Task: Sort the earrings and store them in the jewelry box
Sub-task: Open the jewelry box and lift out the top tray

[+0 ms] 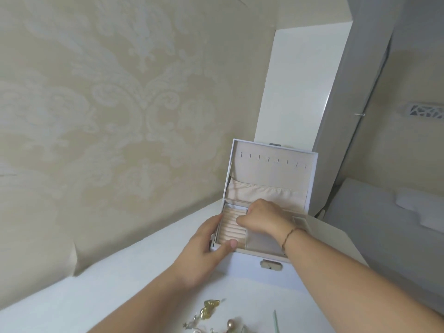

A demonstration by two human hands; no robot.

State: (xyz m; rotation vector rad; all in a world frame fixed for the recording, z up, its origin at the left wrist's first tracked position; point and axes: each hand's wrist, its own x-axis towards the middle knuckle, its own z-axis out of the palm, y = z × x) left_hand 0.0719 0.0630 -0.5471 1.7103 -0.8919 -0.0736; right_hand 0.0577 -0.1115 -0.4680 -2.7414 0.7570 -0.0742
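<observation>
A left hand (204,246) grips the open, unmarked jewelry box (249,263) on a white bench (120,284); the right hand (262,218), fingers curled, reaches inside; earrings (211,308) lie nearby.

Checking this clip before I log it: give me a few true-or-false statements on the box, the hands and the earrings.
1. The jewelry box lid stands open. True.
2. The left hand rests flat on the table, away from the box. False: it holds the box's front left corner.
3. The right hand reaches into the box's top tray. True.
4. All earrings are already stored. False: several lie on the table in front of the box.
</observation>
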